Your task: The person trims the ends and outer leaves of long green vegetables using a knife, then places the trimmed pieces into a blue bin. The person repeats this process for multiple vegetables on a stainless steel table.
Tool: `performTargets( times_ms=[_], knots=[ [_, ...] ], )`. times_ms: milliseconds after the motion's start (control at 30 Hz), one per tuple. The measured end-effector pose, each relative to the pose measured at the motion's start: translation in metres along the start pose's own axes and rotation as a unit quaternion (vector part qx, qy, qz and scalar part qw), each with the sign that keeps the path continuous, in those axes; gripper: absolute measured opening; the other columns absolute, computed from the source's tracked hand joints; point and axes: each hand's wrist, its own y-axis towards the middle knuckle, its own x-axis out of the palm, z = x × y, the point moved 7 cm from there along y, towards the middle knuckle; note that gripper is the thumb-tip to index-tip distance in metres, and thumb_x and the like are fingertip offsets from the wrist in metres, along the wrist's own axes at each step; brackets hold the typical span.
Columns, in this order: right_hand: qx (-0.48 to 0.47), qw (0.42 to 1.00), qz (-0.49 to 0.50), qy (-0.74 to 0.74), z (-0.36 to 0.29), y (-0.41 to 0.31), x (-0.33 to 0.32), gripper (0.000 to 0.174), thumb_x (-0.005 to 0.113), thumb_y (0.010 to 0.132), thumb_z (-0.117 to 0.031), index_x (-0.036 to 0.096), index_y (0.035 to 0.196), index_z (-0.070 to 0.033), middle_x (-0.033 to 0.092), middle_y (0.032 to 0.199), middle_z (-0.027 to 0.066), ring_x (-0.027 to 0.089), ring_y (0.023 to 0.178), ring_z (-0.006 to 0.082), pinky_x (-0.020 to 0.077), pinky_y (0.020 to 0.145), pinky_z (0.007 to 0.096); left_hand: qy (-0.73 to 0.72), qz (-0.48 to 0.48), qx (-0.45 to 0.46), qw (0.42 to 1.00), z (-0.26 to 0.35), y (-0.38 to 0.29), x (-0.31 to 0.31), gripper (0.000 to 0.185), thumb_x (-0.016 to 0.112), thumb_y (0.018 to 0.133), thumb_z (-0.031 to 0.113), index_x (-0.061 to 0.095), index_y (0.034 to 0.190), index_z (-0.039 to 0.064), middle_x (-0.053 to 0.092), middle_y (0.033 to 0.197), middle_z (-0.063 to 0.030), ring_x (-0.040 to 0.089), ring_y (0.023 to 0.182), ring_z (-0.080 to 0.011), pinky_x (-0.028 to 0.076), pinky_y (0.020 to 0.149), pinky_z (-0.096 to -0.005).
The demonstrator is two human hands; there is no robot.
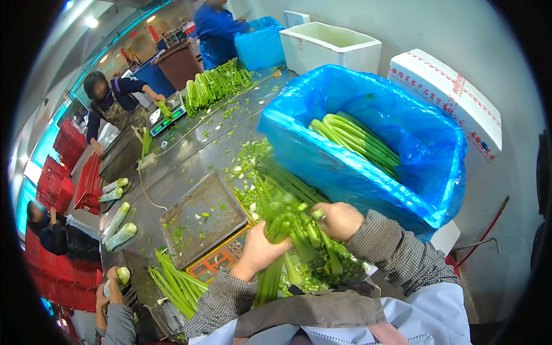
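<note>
My left hand is wrapped around a bunch of celery, whose stalks and leaves are partly motion-blurred. My right hand is closed just to the right of the bunch, with a pale green celery stalk end at its fingers. The rest of what that fist holds is hidden. Under and around both hands lie cut celery pieces and leafy trimmings. Beyond my right hand stands a bin lined with blue plastic, with long celery stalks inside.
A metal tray rests by an orange crate. Loose celery stalks lie left of me. Wrapped vegetables, a digital scale and piled celery line the table. Foam boxes stand behind. Several people work nearby.
</note>
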Motion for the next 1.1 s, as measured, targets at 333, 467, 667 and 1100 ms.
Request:
performTargets(
  times_ms=[333,467,667,1100],
  knots=[
    [0.197,0.949,-0.044,0.242,0.111,-0.050,0.091,0.041,0.067,0.073,-0.038,0.064,0.093,-0.002,0.065,0.080,0.0141,0.063,0.075,0.0228,0.0476,0.069,0.0320,-0.421,0.225,0.078,0.875,-0.009,-0.048,-0.138,0.022,0.062,0.074,0.012,0.054,0.094,0.006,0.057,0.081,-0.0045,0.056,0.074,-0.0166,0.048,0.065,-0.0298],
    [0.148,0.794,-0.107,0.580,0.033,-0.057,0.082,0.065,0.069,0.074,-0.038,0.045,0.124,-0.004,0.062,0.096,0.0068,0.052,0.058,0.0097,0.0416,0.050,0.0239,-0.551,0.411,0.022,0.726,-0.092,-0.113,-0.191,0.011,0.055,0.081,0.018,0.052,0.087,0.009,0.056,0.081,-0.0055,0.056,0.074,-0.0175,0.050,0.065,-0.0328],
    [-0.062,0.717,-0.143,0.680,-0.072,-0.081,0.021,0.078,0.069,0.065,-0.010,0.031,0.133,-0.005,0.049,0.118,0.0043,0.049,0.096,0.0096,0.0408,0.076,0.0229,-0.577,0.438,-0.270,0.634,-0.263,-0.197,-0.054,0.028,0.050,0.078,0.028,0.053,0.097,0.008,0.057,0.096,-0.0124,0.057,0.084,-0.0296,0.049,0.077,-0.0485],
    [0.019,0.728,-0.083,0.680,-0.051,-0.101,0.027,0.056,0.065,0.078,-0.020,0.040,0.125,-0.002,0.057,0.100,0.0039,0.053,0.070,0.0077,0.0444,0.058,0.0233,-0.585,0.476,-0.218,0.619,-0.192,-0.197,-0.079,0.038,0.053,0.082,0.040,0.053,0.105,0.009,0.056,0.100,-0.0121,0.053,0.096,-0.0288,0.043,0.085,-0.0487]
  ],
)
